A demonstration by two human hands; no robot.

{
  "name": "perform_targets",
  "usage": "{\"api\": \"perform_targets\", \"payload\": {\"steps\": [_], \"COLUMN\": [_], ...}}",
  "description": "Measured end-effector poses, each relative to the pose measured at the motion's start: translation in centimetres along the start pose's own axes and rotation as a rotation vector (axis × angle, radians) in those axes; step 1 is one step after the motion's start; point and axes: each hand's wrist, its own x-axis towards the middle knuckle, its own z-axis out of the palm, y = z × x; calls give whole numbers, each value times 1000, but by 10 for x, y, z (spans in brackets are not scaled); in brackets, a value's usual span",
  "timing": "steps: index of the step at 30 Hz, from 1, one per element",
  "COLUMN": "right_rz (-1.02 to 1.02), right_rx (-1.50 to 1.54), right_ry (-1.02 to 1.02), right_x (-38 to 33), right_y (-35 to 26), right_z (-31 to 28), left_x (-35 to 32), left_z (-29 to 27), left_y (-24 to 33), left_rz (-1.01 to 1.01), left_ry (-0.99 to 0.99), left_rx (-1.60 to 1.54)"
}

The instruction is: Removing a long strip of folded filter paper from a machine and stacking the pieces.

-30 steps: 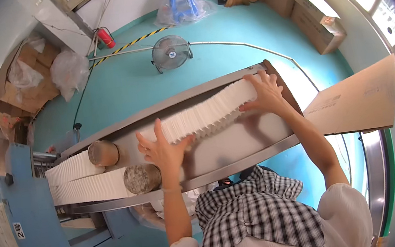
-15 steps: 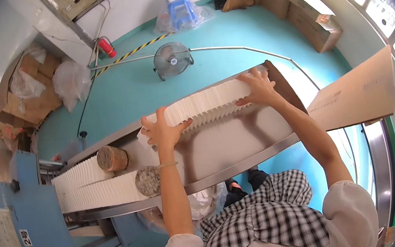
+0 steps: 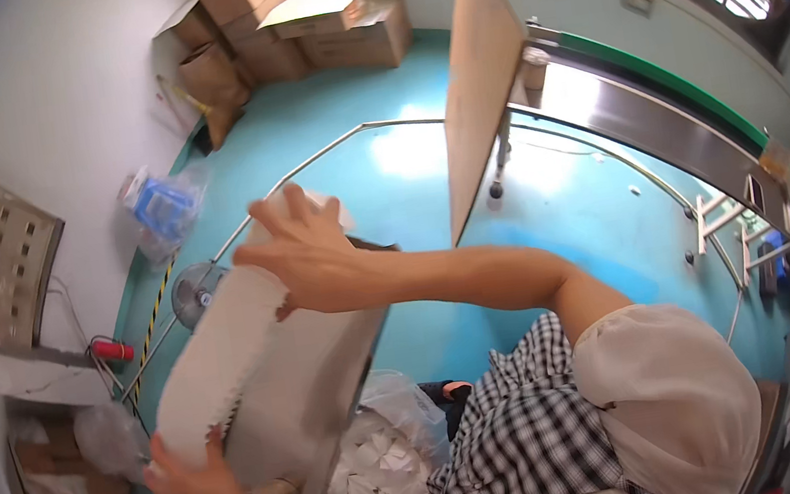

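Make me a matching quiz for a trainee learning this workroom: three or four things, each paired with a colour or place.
Things:
1. long stack of folded paper
2. floor fan
3. cardboard boxes
4. fire extinguisher

Descriptions:
A. red, lying by the wall
B. white, pressed between the left hand and right hand
C. brown, piled in the far corner
D. standing on the teal floor near the striped tape

Pairs: 1-B, 2-D, 3-C, 4-A
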Motion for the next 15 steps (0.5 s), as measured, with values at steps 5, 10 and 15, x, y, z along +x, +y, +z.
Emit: {"api": "perform_targets", "payload": {"steps": [5,10,15], "right_rz": [78,223,419], "right_rx": [-203,-458,-790], "right_ry": [423,725,787], "right_x": [-72,-202,-347], "right_y": [51,133,216], "right_z": [-141,-278,-360], "left_x": [-1,-32,-91], "left_z": [-71,-118,-95], "left_y": [125,300,502], "left_rz": [202,377,755], "left_ry": [169,306,293], "left_rx": [-204,-497,-838]}}
